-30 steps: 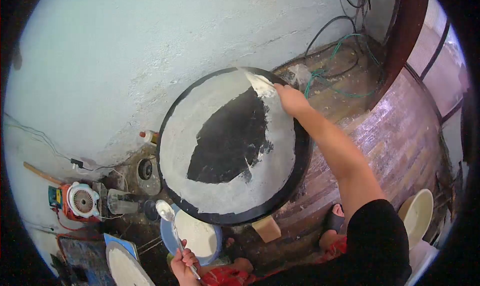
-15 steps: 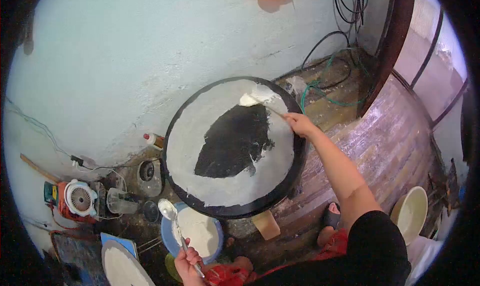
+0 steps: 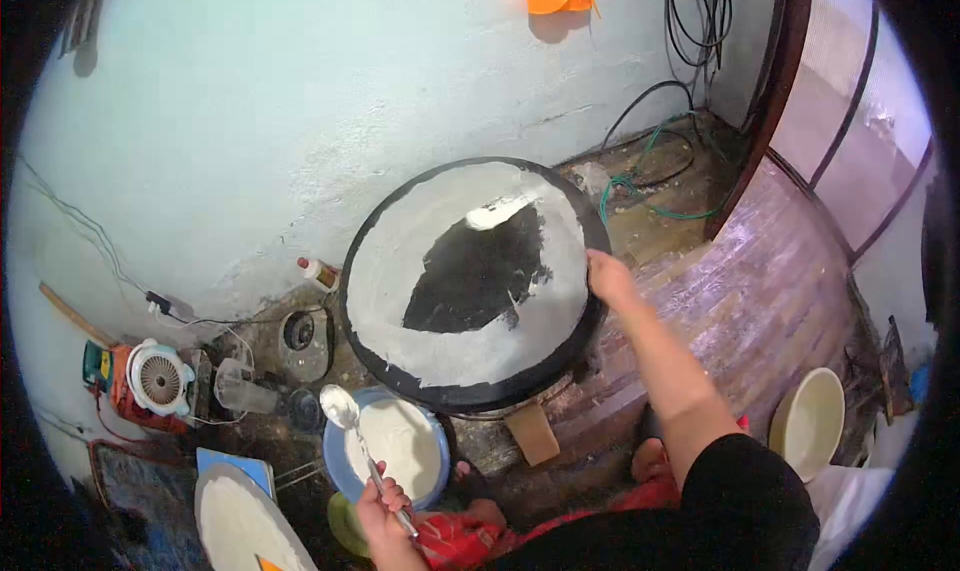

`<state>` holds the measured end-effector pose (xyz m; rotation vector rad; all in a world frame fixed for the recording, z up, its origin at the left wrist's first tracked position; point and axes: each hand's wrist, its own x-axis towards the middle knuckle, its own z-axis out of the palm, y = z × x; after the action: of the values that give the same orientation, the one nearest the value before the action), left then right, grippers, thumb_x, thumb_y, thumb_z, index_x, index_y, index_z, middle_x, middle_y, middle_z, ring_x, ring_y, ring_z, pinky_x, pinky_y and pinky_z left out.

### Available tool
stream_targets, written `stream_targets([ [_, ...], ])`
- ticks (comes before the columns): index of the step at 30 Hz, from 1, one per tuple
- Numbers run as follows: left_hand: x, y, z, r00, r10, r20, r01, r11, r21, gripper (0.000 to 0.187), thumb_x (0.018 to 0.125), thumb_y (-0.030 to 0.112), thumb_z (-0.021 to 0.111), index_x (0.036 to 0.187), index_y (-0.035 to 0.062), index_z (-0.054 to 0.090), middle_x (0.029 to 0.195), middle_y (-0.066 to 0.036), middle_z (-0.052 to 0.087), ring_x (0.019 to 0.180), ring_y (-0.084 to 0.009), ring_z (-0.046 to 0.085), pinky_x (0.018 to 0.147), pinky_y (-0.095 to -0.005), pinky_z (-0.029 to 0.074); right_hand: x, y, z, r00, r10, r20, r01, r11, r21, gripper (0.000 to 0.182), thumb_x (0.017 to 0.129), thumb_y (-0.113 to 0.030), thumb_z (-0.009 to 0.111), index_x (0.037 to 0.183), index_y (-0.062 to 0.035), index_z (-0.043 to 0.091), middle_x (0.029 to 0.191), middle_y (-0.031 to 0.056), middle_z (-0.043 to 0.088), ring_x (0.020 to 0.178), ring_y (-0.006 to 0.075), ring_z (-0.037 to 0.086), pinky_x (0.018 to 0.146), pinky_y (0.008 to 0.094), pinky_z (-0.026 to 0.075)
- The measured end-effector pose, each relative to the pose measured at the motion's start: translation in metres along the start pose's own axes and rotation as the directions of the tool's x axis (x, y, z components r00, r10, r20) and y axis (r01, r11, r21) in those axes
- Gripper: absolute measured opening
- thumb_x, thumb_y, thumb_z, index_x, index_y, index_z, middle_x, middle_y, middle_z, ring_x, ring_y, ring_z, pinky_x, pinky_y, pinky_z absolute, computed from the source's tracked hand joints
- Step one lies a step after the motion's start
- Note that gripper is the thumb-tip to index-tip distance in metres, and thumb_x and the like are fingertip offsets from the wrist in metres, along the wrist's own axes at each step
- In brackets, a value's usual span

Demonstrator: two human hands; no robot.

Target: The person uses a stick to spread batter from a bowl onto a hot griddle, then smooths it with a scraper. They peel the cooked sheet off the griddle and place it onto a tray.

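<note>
My left hand (image 3: 382, 501) is closed round the handle of a metal ladle (image 3: 340, 407). Batter coats the ladle's bowl, which is over the edge of a blue tub (image 3: 335, 451) of white batter (image 3: 402, 449). On the round black griddle (image 3: 470, 276), a pale layer of batter (image 3: 385, 271) rings a bare dark patch. A thicker white streak (image 3: 500, 211) lies along the patch's far edge. At the griddle's right rim is my right hand (image 3: 610, 279), fingers closed. The thin spatula it held half a second earlier is hard to make out now.
A pale round board (image 3: 245, 521) sits at lower left, below an orange machine with a fan grille (image 3: 158, 379). A bottle (image 3: 320, 273) stands by the wall. A cream basin (image 3: 812, 421) is at right. Cables (image 3: 650, 176) lie on the floor beyond the griddle.
My right hand has moved nearer to me, to the griddle's rim. The white lump of batter has become a longer streak reaching left. My left hand still holds the ladle over the tub.
</note>
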<state>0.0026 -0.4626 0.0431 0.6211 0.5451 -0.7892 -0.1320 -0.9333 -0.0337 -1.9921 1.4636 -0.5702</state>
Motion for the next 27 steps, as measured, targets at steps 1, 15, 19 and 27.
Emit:
stream_targets([
  [1,0.001,0.000,0.000,1.000,-0.016,0.026,0.017,0.999,-0.035,0.028,0.085,0.015,0.041,0.107,-0.0018,0.045,0.062,-0.004,0.042,0.045,-0.0091,0.038,0.038,-0.0211,0.034,0.001,0.008,0.015,0.995,-0.095,0.021,0.094,0.993,0.066,0.029,0.081,-0.025,0.041,0.104,-0.0165,0.058,0.097,0.0126,0.058,0.093,0.0296,0.054,0.079,0.0372,0.043],
  [15,0.000,0.005,-0.012,0.998,-0.017,0.056,0.017,1.000,0.002,0.029,0.088,0.021,0.039,0.108,0.0010,0.045,0.064,-0.005,0.043,0.047,-0.0090,0.038,0.039,-0.0216,0.034,-0.033,-0.080,0.014,0.922,-0.242,0.303,0.251,0.968,0.009,0.028,0.083,-0.026,0.042,0.107,-0.0225,0.055,0.096,0.0107,0.059,0.089,0.0285,0.055,0.076,0.0378,0.044],
  [19,-0.001,0.006,-0.013,0.995,0.001,0.104,0.000,1.000,-0.011,0.030,0.087,0.020,0.041,0.108,-0.0012,0.044,0.064,-0.005,0.043,0.047,-0.0093,0.038,0.039,-0.0211,0.033,-0.026,-0.049,-0.008,0.982,-0.091,0.165,0.113,0.985,-0.131,0.029,0.082,-0.026,0.041,0.107,-0.0215,0.056,0.099,0.0102,0.058,0.090,0.0287,0.055,0.077,0.0380,0.044],
  [27,0.000,0.008,-0.010,0.998,-0.037,0.050,0.038,0.999,-0.021,0.026,0.087,0.019,0.037,0.103,0.0011,0.046,0.064,-0.006,0.044,0.045,-0.0107,0.038,0.037,-0.0225,0.033,-0.059,-0.088,0.028,0.887,-0.299,0.353,0.310,0.950,0.026,0.031,0.084,-0.024,0.036,0.110,-0.0193,0.053,0.101,0.0126,0.057,0.088,0.0297,0.056,0.075,0.0396,0.044],
])
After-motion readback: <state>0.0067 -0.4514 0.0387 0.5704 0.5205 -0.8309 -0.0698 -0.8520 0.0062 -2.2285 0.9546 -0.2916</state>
